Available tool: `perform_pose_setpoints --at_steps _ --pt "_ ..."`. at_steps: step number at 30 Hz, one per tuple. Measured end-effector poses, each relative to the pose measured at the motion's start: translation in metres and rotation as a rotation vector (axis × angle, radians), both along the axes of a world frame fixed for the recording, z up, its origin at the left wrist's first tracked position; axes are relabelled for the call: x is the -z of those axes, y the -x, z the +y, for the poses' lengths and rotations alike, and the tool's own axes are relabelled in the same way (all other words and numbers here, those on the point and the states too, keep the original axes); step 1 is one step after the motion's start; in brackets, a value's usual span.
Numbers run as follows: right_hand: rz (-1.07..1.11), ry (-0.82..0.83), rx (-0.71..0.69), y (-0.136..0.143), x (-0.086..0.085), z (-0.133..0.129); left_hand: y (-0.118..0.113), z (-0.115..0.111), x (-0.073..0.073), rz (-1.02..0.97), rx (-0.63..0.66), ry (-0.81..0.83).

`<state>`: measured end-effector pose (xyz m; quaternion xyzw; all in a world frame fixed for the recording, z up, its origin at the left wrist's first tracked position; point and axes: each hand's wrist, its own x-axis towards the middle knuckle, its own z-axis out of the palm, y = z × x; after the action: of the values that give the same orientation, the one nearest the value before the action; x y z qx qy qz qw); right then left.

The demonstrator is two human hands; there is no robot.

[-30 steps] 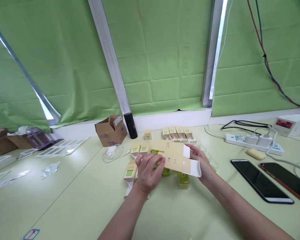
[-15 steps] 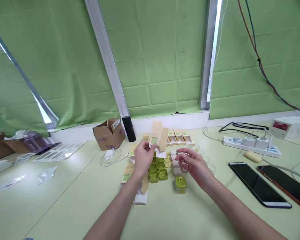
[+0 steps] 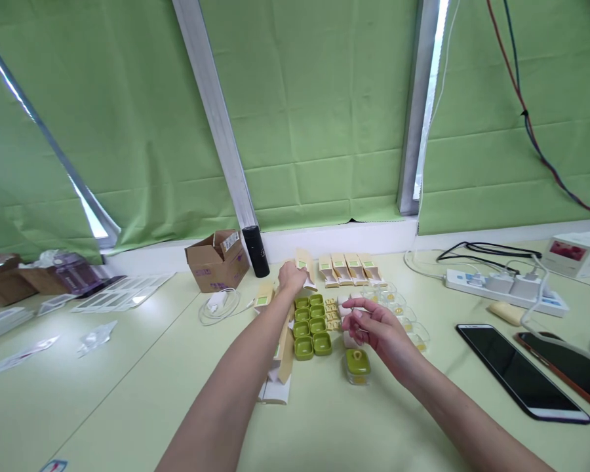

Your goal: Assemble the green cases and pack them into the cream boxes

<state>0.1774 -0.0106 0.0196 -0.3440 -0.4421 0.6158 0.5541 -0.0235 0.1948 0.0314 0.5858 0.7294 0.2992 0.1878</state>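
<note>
So one lidded container (image 3: pixel 358 366) looks done, green pieces (image 3: pixel 317 326) still sit separate, left hand (image 3: pixel 294 278) gripping a carton (image 3: pixel 305 262), right hand (image 3: pixel 373 325) hanging loose, empty-looking.

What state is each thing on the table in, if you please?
Green square cups: hollow side up
Lidded container: upright, closed
Row of four cartons: near ends open
Brown cardboard box: flaps open
Black bottle: upright
Both smartphones: face up, screens dark
Power strip: chargers plugged in
White adapter: cable loosely coiled
</note>
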Motion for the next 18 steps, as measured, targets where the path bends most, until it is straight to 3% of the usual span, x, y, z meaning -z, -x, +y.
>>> perform_pose_setpoints --at_steps 5,11,18 --pt "-0.013 0.006 -0.023 0.000 0.006 0.004 -0.017 0.013 0.008 0.007 -0.029 0.055" --pt "-0.007 0.010 -0.038 0.000 0.003 0.001 -0.023 0.012 0.020 -0.025 -0.011 0.073" --pt "-0.010 0.012 -0.030 0.001 0.001 0.002 -0.024 0.014 0.018 -0.025 0.048 0.028"
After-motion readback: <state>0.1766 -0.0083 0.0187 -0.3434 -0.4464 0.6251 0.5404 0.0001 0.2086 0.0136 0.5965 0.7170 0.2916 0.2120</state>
